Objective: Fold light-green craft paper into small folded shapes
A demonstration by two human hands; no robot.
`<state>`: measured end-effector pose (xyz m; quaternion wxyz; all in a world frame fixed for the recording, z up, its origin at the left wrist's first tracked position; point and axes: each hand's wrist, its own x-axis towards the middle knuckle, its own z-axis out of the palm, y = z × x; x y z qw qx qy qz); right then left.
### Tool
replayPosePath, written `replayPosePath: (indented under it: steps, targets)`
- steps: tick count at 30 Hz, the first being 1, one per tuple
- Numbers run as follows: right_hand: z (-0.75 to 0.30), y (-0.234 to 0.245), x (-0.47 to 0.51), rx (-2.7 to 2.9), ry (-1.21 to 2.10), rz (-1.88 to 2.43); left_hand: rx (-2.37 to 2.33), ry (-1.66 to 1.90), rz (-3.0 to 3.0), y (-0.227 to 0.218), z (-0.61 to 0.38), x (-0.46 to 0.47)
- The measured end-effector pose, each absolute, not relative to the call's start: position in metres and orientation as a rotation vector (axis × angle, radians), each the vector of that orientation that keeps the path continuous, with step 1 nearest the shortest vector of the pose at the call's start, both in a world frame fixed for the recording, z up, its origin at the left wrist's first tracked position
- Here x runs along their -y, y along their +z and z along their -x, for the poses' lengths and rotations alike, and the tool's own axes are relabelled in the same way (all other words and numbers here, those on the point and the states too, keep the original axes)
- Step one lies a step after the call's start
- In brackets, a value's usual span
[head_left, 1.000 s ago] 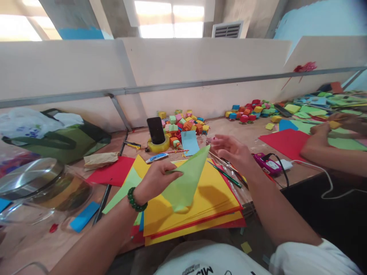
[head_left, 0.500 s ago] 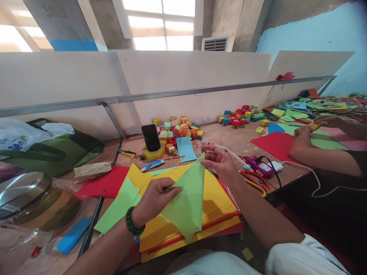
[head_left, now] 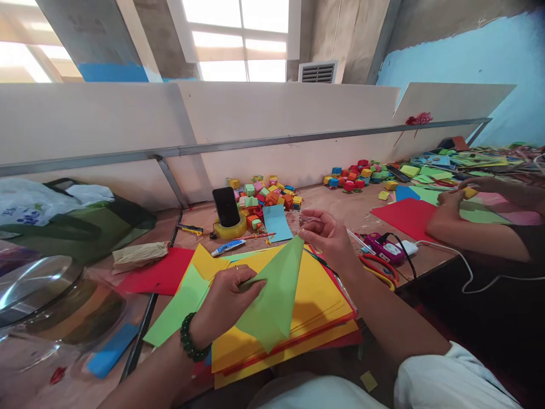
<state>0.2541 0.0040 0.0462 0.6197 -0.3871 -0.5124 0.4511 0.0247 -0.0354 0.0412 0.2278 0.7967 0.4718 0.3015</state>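
The left hand (head_left: 225,296) pinched the left edge of the green paper (head_left: 272,304) and the right hand (head_left: 328,237) nipped its far tip, held just above the yellow stack (head_left: 321,292) on the worktop (head_left: 338,200) — a slipped tip would likely skew the crease.

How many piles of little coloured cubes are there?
2: the centre pile right of the phone, and the right pile farther right by the wall. Some cubes may be hidden.

Light green paper sheet (head_left: 272,295), folded, held tilted above yellow sheets
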Motion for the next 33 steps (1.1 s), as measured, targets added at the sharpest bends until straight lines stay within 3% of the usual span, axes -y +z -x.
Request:
replayPosePath:
  steps: [17,28,33]
  targets:
    - [-0.259,0.055,0.001,1.166,1.017,0.898,-1.268,0.891,-2.702,0.042,-0.020,0.055]
    - [-0.263,0.052,0.001,1.018,0.946,0.832,-1.189,0.972,-2.615,0.059,-0.027,0.055]
    - [-0.270,0.064,0.011,1.209,1.093,0.836,-1.232,1.057,-2.861,0.066,-0.025,0.062]
